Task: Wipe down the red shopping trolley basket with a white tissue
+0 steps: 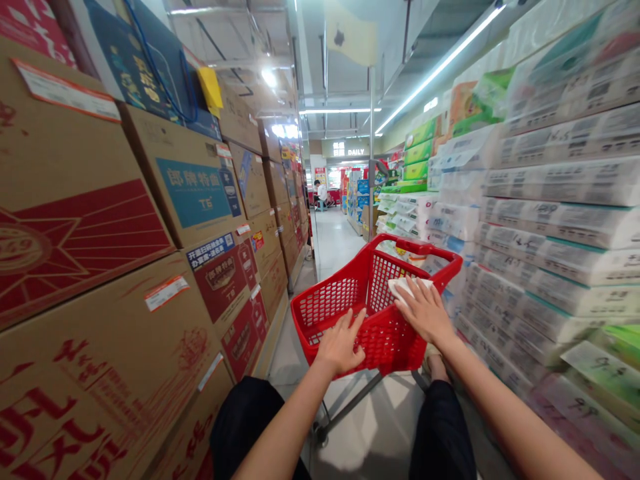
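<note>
A red plastic shopping cart (pixel 320 300) stands in front of me on grey metal legs with wheels. My left hand (pixel 340 347) is at the cart's near side, its fingers spread over the rim. Under my right hand (pixel 420 310) is a white cloth or tissue (pixel 400 287), pressed against the cart's upper edge near the handle (pixel 453 267). The right fingers lie stretched out over the white piece, which shows at the fingertips. From this angle the basket's bottom is only partly visible.
Stacked cardboard cartons (pixel 110 373) rise close on the left. On the right, packs of tissue paper (pixel 555 220) are piled high. A pale floor aisle (pixel 330 233) runs ahead past a metal pole (pixel 371 147). Far off, a person in white (pixel 321 193) is visible.
</note>
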Demonstrator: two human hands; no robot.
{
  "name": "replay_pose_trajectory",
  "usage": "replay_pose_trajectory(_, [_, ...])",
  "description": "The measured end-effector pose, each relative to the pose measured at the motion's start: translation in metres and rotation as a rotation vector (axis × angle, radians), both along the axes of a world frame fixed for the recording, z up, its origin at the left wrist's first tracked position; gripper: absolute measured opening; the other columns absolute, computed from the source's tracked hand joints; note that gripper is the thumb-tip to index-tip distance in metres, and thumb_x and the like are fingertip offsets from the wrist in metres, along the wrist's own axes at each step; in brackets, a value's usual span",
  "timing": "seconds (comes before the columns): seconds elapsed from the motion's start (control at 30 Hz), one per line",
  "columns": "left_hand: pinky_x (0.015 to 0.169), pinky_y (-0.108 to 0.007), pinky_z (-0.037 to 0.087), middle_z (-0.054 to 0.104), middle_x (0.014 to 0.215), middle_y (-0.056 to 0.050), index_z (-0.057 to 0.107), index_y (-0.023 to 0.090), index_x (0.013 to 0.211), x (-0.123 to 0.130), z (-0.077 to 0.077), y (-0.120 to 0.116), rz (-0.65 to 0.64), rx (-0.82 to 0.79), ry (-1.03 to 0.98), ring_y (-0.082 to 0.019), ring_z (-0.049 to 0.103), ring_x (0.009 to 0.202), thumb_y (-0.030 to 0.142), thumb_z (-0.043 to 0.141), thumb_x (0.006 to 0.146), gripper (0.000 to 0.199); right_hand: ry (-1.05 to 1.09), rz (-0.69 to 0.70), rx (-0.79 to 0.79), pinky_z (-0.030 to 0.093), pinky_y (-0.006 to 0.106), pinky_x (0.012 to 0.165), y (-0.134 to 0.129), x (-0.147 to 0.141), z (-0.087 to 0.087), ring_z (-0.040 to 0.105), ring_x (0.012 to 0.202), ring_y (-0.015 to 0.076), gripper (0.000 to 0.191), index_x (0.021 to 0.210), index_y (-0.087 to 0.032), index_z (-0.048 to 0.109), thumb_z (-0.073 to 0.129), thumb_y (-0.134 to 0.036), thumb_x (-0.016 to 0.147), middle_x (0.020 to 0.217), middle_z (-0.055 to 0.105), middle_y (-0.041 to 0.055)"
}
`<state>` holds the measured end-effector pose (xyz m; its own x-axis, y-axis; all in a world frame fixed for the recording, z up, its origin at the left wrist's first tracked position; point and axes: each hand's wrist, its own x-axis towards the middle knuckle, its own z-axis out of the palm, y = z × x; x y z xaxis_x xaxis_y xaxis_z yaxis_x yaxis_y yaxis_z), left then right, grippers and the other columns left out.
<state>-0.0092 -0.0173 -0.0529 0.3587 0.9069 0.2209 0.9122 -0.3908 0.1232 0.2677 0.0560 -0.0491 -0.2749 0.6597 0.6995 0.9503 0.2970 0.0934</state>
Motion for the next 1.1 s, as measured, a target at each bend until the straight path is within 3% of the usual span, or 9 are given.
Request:
replay_pose_trajectory(0.17, [0.109,-0.049,0.049,0.025,0.17,-0.01,-0.01,0.031,0.164,0.009,-0.002,0.002,-0.014,0.022,-0.041,-0.032,0.033,0.152,0.033,0.061,0.083,0.108,0.018,0.089,-0.032,0.025,0.059,0.122,-0.024,-0.047,-0.017,0.023,0.155,0.033,0.056,0.151,-0.03,0.05,0.039,-0.056,0.103,0.162,0.043,0.0063])
replay_pose_trajectory(0.33, [0.104,-0.047,0.054,-0.001,0.174,-0.005,-0.01,0.035,0.164,0.013,0.0,-0.001,-0.024,0.041,-0.039,-0.034,0.016,0.158,0.03,0.063,0.08,0.111,-0.004,0.254,-0.078,0.022,0.055,0.125,-0.054,-0.087,-0.02,0.036,0.147,0.0307,0.05,0.147,-0.026,0.054,0.039,-0.048,0.105,0.151,0.055,0.007])
replay_pose_trajectory(0.5, [0.102,-0.044,0.056,-0.012,0.173,-0.005,-0.011,0.035,0.163,0.011,0.004,-0.006,-0.077,0.054,-0.078,-0.035,0.02,0.157,0.03,0.065,0.079,0.113,-0.041,0.242,-0.107,0.015,0.053,0.127,-0.033,-0.051,0.003,0.056,0.126,0.0233,0.042,0.134,-0.03,0.065,0.032,-0.038,0.107,0.127,0.07,0.0025])
replay_pose_trajectory(0.67, [0.106,-0.046,0.053,-0.012,0.173,-0.004,-0.009,0.036,0.164,0.013,0.006,-0.003,-0.095,0.015,-0.11,-0.036,0.017,0.158,0.03,0.066,0.079,0.113,-0.001,0.08,-0.035,0.019,0.057,0.124,0.0,-0.006,0.006,0.044,0.142,0.028,0.045,0.139,-0.03,0.062,0.032,-0.039,0.107,0.142,0.063,0.0033])
replay_pose_trajectory(0.8, [0.109,-0.047,0.051,-0.013,0.173,-0.001,-0.008,0.038,0.164,0.018,0.004,0.002,-0.097,0.01,-0.13,-0.035,0.008,0.159,0.031,0.066,0.079,0.112,0.024,0.11,-0.031,0.027,0.057,0.122,-0.009,-0.028,-0.01,0.033,0.15,0.0306,0.047,0.146,-0.029,0.056,0.034,-0.038,0.105,0.151,0.056,0.0048])
replay_pose_trajectory(0.97, [0.12,-0.049,0.04,-0.011,0.174,-0.001,-0.008,0.033,0.164,0.018,0.006,0.004,-0.136,0.062,-0.176,-0.032,0.003,0.16,0.026,0.064,0.08,0.111,-0.027,0.31,-0.093,0.031,0.052,0.123,-0.038,-0.071,-0.024,0.027,0.153,0.0291,0.052,0.153,-0.022,0.048,0.037,-0.033,0.104,0.157,0.049,0.0069])
replay_pose_trajectory(1.1, [0.118,-0.043,0.043,-0.008,0.174,-0.004,-0.01,0.03,0.164,-0.003,0.011,0.002,-0.151,0.057,-0.168,-0.028,0.015,0.159,0.03,0.063,0.085,0.108,-0.071,0.379,-0.133,0.036,0.047,0.121,-0.031,-0.05,-0.016,0.036,0.149,0.024,0.047,0.15,-0.028,0.051,0.035,-0.034,0.105,0.157,0.049,0.0023])
